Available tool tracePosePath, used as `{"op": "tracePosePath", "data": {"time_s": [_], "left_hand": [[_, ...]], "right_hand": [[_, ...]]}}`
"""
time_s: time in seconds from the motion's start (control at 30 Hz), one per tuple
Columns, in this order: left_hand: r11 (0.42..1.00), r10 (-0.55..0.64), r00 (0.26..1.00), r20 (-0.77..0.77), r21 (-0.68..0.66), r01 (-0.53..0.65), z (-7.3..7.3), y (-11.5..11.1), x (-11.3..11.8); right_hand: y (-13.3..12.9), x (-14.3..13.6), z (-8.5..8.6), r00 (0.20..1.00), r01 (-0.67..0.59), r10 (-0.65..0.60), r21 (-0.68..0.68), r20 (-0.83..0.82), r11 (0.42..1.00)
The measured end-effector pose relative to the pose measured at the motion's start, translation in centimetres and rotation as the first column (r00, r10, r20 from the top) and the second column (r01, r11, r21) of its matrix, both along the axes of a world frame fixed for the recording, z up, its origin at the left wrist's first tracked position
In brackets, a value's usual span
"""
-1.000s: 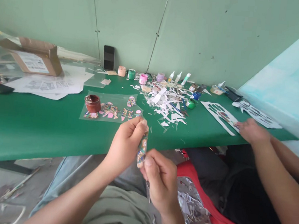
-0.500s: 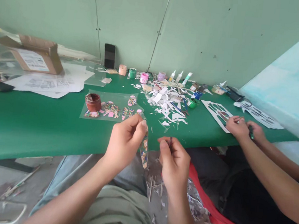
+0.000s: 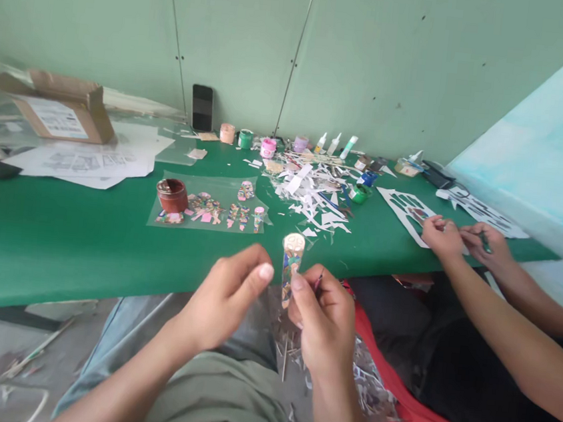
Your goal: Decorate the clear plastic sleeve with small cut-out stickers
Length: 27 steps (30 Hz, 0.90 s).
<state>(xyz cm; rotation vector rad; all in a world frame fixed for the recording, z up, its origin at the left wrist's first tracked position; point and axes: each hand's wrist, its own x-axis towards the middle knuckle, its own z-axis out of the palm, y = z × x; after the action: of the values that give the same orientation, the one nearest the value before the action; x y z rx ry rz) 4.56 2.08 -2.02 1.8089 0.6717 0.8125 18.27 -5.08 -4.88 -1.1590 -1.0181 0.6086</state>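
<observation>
A narrow strip with a multicoloured pattern and a pale rounded top (image 3: 291,259) stands upright between the thumb and fingers of my right hand (image 3: 324,309). A thin dark tool is also tucked in that hand. To the left of the strip, my left hand (image 3: 227,292) has its thumb and curled fingers near each other; whether anything small is between them cannot be made out. Beyond my hands, a clear plastic sheet (image 3: 184,180) carries patterned cut pieces (image 3: 206,206) and an open jar of reddish-brown paint (image 3: 172,197).
White paper scraps (image 3: 314,187) are heaped mid-table, with paint jars (image 3: 268,147) and glue bottles (image 3: 335,144) behind. A cardboard box (image 3: 65,111) and printed sheets (image 3: 95,161) lie left. At the right, another person's hands (image 3: 447,238) work over a white cut-out sheet (image 3: 399,213).
The patterned strip has passed from my left hand to my right and now stands higher, its pale top showing. My left hand has let go and moved slightly down and left.
</observation>
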Motion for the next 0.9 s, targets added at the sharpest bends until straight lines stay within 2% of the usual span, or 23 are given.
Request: {"op": "tracePosePath", "data": {"time_s": [0.07,0.17,0.23,0.33,0.47,0.6,0.67,0.9], "left_hand": [[0.987,-0.153,0.988,-0.015,-0.05,0.152,0.1,-0.7,-0.4],[0.974,-0.203,0.979,-0.01,-0.108,0.2,0.2,-1.4,-0.5],[0.969,-0.181,0.982,0.053,-0.158,0.187,0.1,-1.5,-0.4],[0.947,-0.09,0.98,0.179,-0.29,0.14,-0.1,-1.4,-0.2],[0.909,0.012,0.968,0.25,-0.406,0.094,0.2,-1.6,-0.3],[0.918,0.054,0.974,0.22,-0.396,0.039,0.5,-2.0,-0.7],[0.926,0.06,0.978,0.198,-0.377,0.019,0.6,-2.2,-0.8],[0.954,0.045,0.991,0.124,-0.301,-0.006,1.1,-2.7,-0.9]], "right_hand": [[-0.1,-0.1,0.1,1.0,-0.007,0.007,-0.005,0.013,1.0],[-0.3,-0.5,0.4,0.997,-0.036,0.036,-0.004,0.063,0.999],[-0.4,-0.6,0.7,0.992,-0.043,0.042,0.012,0.115,0.999],[-0.5,-0.5,1.0,0.964,-0.006,-0.015,0.08,0.264,0.997],[-0.5,-0.3,1.3,0.848,-0.02,-0.076,0.176,0.524,0.984],[-0.4,-0.4,1.3,0.717,-0.051,-0.12,0.223,0.686,0.973],[-0.5,-0.4,1.3,0.679,-0.053,-0.141,0.24,0.72,0.969],[-0.7,-0.3,1.5,0.694,-0.077,-0.118,0.236,0.71,0.969]]}}
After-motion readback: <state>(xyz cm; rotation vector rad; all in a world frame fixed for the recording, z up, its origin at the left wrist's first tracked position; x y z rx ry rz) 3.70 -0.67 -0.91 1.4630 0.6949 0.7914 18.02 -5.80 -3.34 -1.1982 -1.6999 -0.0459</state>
